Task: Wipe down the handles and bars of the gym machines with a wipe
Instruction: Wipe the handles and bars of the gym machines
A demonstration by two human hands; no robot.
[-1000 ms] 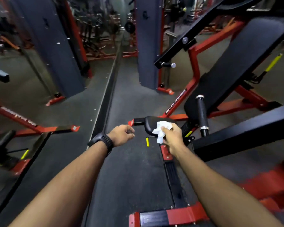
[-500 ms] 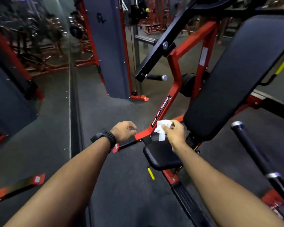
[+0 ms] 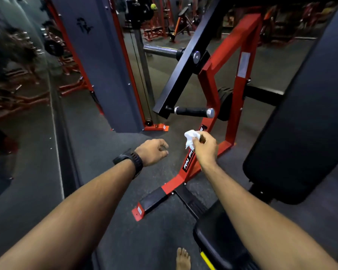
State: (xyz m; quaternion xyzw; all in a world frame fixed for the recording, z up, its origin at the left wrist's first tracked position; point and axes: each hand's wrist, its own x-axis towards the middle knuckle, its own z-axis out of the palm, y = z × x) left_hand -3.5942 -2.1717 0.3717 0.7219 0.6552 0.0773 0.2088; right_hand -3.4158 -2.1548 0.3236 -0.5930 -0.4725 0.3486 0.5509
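Note:
My right hand (image 3: 205, 148) pinches a crumpled white wipe (image 3: 191, 138) in the air in front of the red machine frame (image 3: 209, 90). Just above and behind the wipe, a black grip handle with a chrome end cap (image 3: 195, 112) sticks out from the black lever arm (image 3: 185, 63). The wipe is apart from the handle. My left hand (image 3: 151, 152), with a black watch on the wrist, hovers to the left with loosely curled fingers and holds nothing.
A big black back pad (image 3: 300, 117) fills the right side, and the black seat (image 3: 219, 242) lies at the bottom. A grey weight-stack column (image 3: 98, 61) stands behind on the left. A mirror wall (image 3: 18, 94) runs along the left. My bare foot (image 3: 182, 259) stands on the dark floor.
The view has moved closer to the machine and turned right. My right hand has risen with the wipe from the seat area toward the black handle. My left hand stays empty beside it.

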